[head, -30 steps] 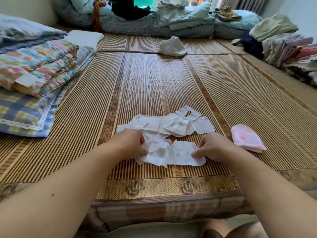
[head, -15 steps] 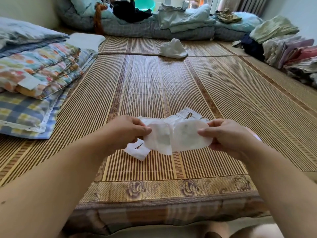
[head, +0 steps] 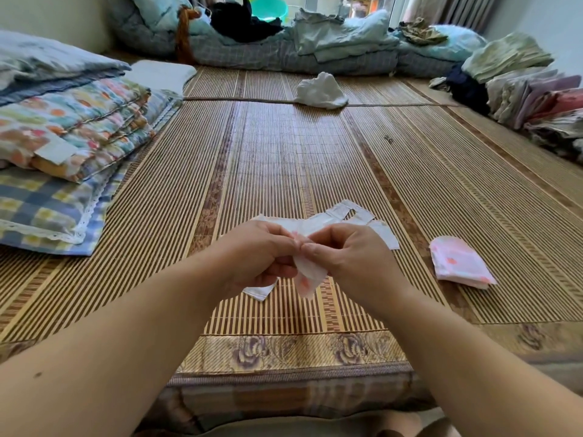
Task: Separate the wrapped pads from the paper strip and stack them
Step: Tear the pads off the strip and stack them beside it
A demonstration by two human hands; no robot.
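mat (head: 284,159): woven bamboo slats, ribbed, faint sheen; printed fabric border along the near edge
paper strip (head: 353,216): thin white paper, matt, creased
wrapped pad (head: 307,279): soft crinkled film wrapper, pale pink print, held in both hands
stack of pads (head: 459,263): same pink-printed wrapper, slightly glossy
folded quilts (head: 72,130): quilted cotton cloth, matt

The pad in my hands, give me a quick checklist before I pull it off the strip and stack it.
1. Both hands on the pad: ok, left hand and right hand pinch it together.
2. Grip firm: cannot tell.
3. Pad free of the paper strip: cannot tell, fingers hide the join.
4. Pink stack within view, right of the hands: ok.
5. Mat between hands and stack bare: ok.
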